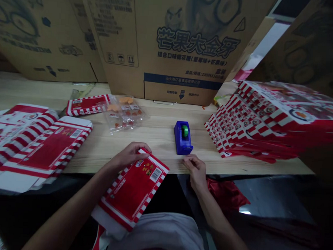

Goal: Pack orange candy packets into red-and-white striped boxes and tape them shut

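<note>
- Here's the red cardboard box with striped red-and-white edges and a barcode (134, 191), slanted at the table's near edge, its lower end towards the wearer's body, a white flap showing down there.
- The left hand (133, 155) has it! Fingers are closed over the box's upper left corner.
- Over to the right hand (197, 173): thumb and fingertips drawn together, right at the front end of the blue plastic tape dispenser (183, 140). Whether they grip any tape, I can't tell from here.
- Inside that dispenser sits a green roll (185, 131).
- Beyond the left hand, clear plastic packets with orange pieces (125, 112) lie on the pale wooden table (157, 143), next to a smaller-looking red striped carton (85, 104).
- Far left, red-and-white cartons (55, 144) overlap in a pile.
- Out right, a big leaning stack of red-and-white printed cartons (265, 121)!
- And across the back, tall brown cardboard boxes (124, 78) with dark printing.
</note>
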